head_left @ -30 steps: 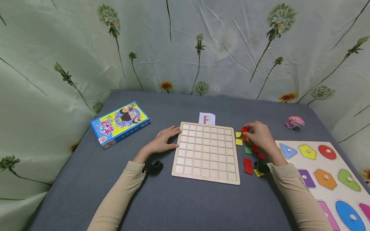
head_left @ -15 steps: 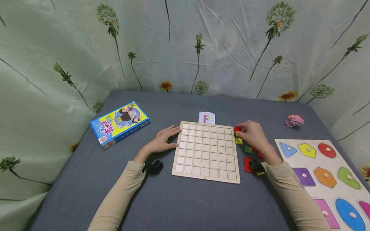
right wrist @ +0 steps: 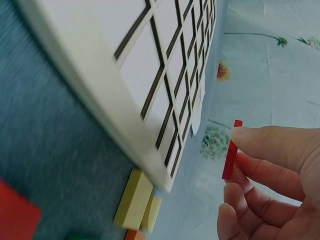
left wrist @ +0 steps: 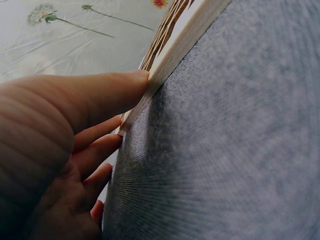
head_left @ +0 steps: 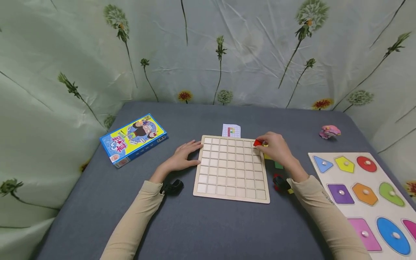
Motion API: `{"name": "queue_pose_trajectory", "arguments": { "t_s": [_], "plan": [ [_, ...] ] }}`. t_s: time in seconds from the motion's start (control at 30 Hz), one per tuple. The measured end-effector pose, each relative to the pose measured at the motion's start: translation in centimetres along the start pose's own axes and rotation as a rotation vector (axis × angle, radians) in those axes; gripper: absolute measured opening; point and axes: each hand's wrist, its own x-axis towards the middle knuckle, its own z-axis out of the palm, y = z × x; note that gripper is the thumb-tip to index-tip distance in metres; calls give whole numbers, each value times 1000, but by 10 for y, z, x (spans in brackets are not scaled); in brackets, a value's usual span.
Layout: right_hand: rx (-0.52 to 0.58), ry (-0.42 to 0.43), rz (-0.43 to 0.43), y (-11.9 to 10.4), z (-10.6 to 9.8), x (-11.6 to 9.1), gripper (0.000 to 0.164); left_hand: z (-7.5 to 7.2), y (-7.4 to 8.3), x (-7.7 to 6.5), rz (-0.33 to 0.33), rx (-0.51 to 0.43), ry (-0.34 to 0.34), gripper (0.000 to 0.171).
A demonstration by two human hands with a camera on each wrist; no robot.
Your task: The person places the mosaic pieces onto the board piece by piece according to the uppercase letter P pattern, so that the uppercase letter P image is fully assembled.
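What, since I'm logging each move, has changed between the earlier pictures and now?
The right hand carried a red piece left, from the loose pieces beside the board to the board's far right corner. It holds the piece pinched; nothing was let go. The left hand stayed at the board's left edge; the box and pink toy stayed put.

Left fingers (head_left: pixel 193 145) narrow the free gap between box (head_left: pixel 134 140) and gridded board (head_left: pixel 231 168).

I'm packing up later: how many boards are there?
2: the grid board, touched by the left hand, and the shape board at far right, partly outside the frame.
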Motion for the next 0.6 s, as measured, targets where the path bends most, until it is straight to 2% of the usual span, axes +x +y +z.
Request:
{"name": "queue_pose_trajectory", "arguments": {
  "t_s": [0.27,0.47,0.6],
  "plan": [
    [-2,-6,-59,-15,8,13,21,-6,0,-1,10,6,30,63],
    [8,-18,-85,-26,17,15,21,0,-1,-7,10,5,32,62],
    [-2,-6,-98,-32,19,15,21,3,1,-5,33,12,29,62]
  ]
}}
